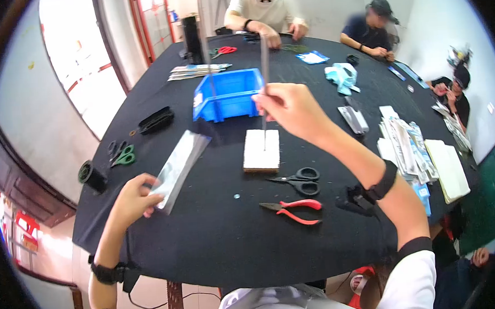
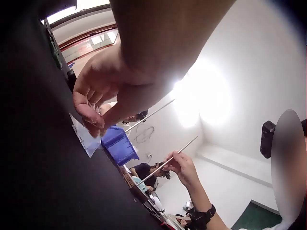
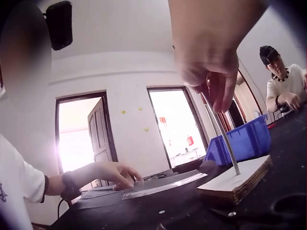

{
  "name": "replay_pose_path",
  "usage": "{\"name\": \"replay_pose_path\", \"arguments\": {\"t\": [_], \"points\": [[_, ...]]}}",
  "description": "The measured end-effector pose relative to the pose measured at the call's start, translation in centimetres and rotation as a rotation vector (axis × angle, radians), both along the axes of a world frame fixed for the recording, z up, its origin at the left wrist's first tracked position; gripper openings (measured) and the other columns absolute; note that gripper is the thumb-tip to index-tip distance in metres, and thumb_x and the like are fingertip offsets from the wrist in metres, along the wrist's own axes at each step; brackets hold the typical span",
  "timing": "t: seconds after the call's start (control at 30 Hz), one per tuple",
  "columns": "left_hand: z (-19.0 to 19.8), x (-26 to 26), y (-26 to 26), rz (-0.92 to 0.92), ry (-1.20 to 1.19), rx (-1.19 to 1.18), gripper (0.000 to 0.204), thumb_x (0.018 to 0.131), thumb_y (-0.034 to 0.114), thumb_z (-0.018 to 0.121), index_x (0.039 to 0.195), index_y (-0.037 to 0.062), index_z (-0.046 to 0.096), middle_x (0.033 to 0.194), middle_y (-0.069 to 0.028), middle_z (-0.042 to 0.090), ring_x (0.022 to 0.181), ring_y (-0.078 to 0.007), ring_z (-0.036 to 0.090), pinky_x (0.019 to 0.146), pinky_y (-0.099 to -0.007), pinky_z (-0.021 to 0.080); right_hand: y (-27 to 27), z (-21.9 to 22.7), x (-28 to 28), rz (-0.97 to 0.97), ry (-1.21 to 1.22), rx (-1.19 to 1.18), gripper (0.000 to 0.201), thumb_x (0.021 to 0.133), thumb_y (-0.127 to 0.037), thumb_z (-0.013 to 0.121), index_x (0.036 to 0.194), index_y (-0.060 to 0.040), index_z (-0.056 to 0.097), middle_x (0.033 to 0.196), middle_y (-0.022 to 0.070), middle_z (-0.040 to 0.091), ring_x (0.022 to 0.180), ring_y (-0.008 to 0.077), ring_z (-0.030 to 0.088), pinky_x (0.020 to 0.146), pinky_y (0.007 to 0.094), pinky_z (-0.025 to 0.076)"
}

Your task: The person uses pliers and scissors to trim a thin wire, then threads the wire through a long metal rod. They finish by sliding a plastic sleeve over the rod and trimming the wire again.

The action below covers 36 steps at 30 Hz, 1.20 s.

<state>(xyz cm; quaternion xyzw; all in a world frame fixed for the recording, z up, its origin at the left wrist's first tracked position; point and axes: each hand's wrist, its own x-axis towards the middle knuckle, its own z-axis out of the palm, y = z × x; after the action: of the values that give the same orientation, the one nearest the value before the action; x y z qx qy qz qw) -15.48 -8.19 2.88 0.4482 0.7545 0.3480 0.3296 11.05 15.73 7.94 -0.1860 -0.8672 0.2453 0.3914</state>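
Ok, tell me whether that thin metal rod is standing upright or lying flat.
Upright. The right hand pinches the rod near its middle, and its lower tip rests on the white block.

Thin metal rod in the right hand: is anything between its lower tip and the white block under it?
Nothing visible. The right hand pinches the thin metal rod upright, and its lower tip already meets the top of the white block. The black scissors and red pliers lie nearer the person, off the block.
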Motion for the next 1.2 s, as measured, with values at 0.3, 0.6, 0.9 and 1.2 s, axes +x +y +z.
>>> {"name": "replay_pose_path", "arguments": {"t": [0.3, 0.6, 0.9, 1.2], "points": [[3.0, 3.8, -0.6, 0.041, 0.359, -0.222, 0.029, 0.075, 0.013, 0.069, 0.096, 0.0003, 0.054, 0.058, -0.0088, 0.061, 0.046, -0.0111, 0.055, 0.039, -0.0247, 0.040, -0.7, 0.8, 2.2, -0.012, -0.107, 0.050, 0.041, 0.085, -0.044, 0.058, 0.090, -0.0031, 0.061, 0.072, 0.0126, 0.065, 0.065, 0.0271, 0.064, 0.060, 0.0359, 0.049], [5.5, 5.0, 0.4, -0.001, 0.695, -0.269, 0.041, 0.074, 0.030, 0.071, 0.101, 0.0017, 0.059, 0.053, -0.0124, 0.058, 0.046, -0.0167, 0.061, 0.051, -0.0275, 0.046, 7.8, 3.3, 13.1, -0.420, -0.327, -0.499, 0.024, 0.087, -0.025, 0.055, 0.090, -0.0016, 0.061, 0.075, 0.0065, 0.063, 0.061, 0.0130, 0.062, 0.052, 0.0262, 0.052], [6.3, 8.8, 4.6, -0.447, 0.277, -0.436, 0.037, 0.081, 0.033, 0.066, 0.103, 0.0040, 0.062, 0.055, -0.0087, 0.062, 0.050, -0.0130, 0.062, 0.048, -0.0234, 0.043, 14.0, 1.3, 22.0, -0.787, -0.589, -0.653, 0.015, 0.081, -0.009, 0.055, 0.087, 0.0020, 0.064, 0.080, 0.0126, 0.065, 0.064, 0.0204, 0.065, 0.054, 0.0358, 0.056], [5.0, 9.4, 6.4, -0.505, 0.222, -0.418, 0.033, 0.081, 0.032, 0.065, 0.100, 0.0053, 0.063, 0.054, -0.0055, 0.062, 0.048, -0.0105, 0.058, 0.047, -0.0224, 0.039, 13.3, -0.9, 24.2, -0.466, -0.994, -0.431, 0.023, 0.067, -0.014, 0.074, 0.088, -0.0079, 0.066, 0.088, 0.0071, 0.064, 0.080, 0.0180, 0.061, 0.061, 0.0314, 0.051]]}}
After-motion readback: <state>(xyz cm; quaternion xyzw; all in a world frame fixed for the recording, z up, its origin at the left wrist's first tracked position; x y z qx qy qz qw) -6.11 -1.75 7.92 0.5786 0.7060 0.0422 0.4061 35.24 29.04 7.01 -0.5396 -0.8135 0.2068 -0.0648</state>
